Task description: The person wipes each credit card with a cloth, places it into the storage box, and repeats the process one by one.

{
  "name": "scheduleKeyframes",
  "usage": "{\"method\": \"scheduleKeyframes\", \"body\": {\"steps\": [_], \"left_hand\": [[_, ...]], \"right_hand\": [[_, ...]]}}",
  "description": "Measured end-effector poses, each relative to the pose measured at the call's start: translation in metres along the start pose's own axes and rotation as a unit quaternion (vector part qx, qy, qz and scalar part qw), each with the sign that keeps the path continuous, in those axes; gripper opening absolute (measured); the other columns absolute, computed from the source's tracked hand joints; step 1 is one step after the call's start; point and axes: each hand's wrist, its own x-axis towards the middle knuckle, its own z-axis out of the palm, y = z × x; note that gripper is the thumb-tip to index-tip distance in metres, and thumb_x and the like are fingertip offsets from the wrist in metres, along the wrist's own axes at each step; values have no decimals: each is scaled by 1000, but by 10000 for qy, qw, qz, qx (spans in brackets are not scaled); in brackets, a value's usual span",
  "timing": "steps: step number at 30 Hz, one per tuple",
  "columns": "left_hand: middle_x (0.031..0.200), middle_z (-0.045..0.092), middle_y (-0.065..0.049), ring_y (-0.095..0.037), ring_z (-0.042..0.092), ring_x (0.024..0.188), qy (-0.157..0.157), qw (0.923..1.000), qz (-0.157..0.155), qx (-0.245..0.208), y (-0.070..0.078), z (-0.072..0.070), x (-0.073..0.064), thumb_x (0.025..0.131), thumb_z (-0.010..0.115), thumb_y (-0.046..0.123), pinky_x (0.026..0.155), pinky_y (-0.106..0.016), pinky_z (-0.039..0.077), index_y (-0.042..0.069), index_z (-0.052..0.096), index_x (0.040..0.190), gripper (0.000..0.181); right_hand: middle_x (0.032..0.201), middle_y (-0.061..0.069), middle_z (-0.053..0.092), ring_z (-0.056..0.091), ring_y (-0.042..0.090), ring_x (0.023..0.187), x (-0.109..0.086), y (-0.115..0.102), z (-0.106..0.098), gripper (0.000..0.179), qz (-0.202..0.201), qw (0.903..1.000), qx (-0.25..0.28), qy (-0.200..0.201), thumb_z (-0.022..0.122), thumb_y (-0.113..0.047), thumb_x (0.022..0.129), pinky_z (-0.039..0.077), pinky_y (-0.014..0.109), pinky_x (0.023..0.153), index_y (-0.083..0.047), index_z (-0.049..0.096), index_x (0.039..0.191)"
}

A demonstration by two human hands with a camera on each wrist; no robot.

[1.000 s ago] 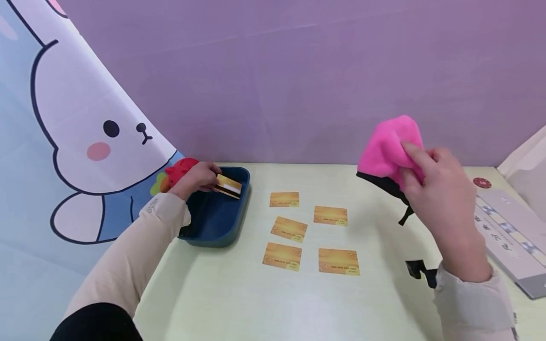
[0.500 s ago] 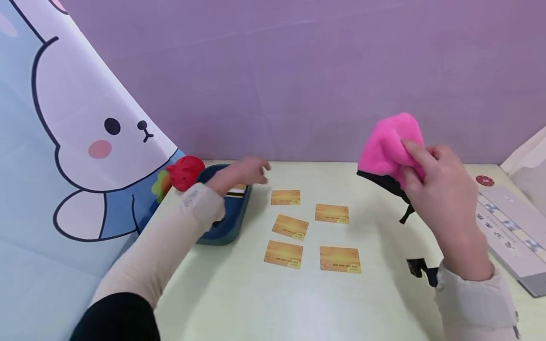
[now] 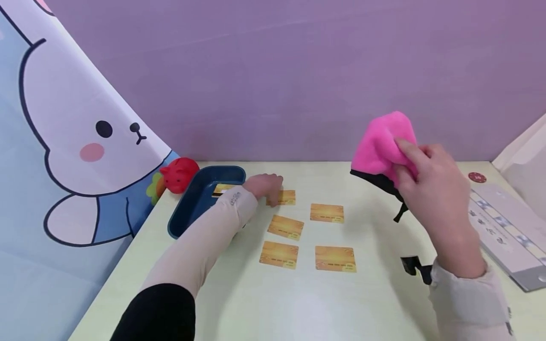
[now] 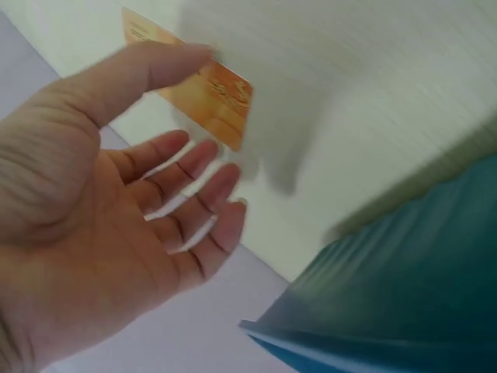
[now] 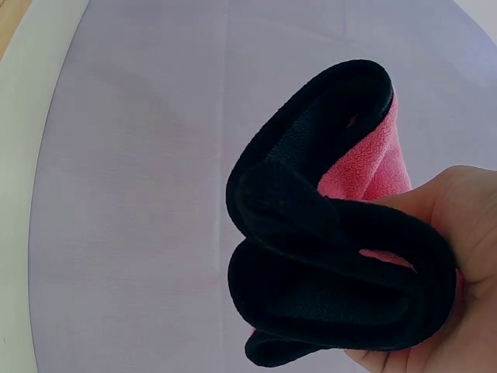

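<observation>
The tray [image 3: 193, 202] was dark blue. To its left, the pig figure [image 3: 181, 175] was red, and the printed cloth [image 3: 25, 289] was light blue with a white, black-outlined rabbit [image 3: 64, 118]. To the right of the tray, the cards [image 3: 279, 255] were golden orange; farther right, the cloth pouch [image 3: 377, 147] was bright pink with black edging. The backdrop [image 3: 273, 80] behind the tray was purple, and the table [image 3: 268, 308] under it was pale cream.

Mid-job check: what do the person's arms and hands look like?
The left hand and right hand are bare, without gloves. The left sleeve is pale cream, with grey lettering near the wrist, too small to read, and a black covering farther up. The right sleeve is also pale, with small dark marks at its edge.
</observation>
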Motion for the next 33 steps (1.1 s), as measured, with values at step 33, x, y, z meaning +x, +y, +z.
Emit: {"method": "scheduleKeyframes", "body": {"steps": [33], "left_hand": [[116, 62, -8, -28, 56, 96, 1154, 9381, 1577, -2860, -22, -4, -30, 99, 63, 15, 80, -36, 47, 15, 63, 120, 21]], "right_hand": [[106, 25, 61, 56, 41, 94, 0, -2, -2, 41, 93, 9999, -10, -108, 61, -12, 94, 39, 58, 64, -15, 64, 135]]}}
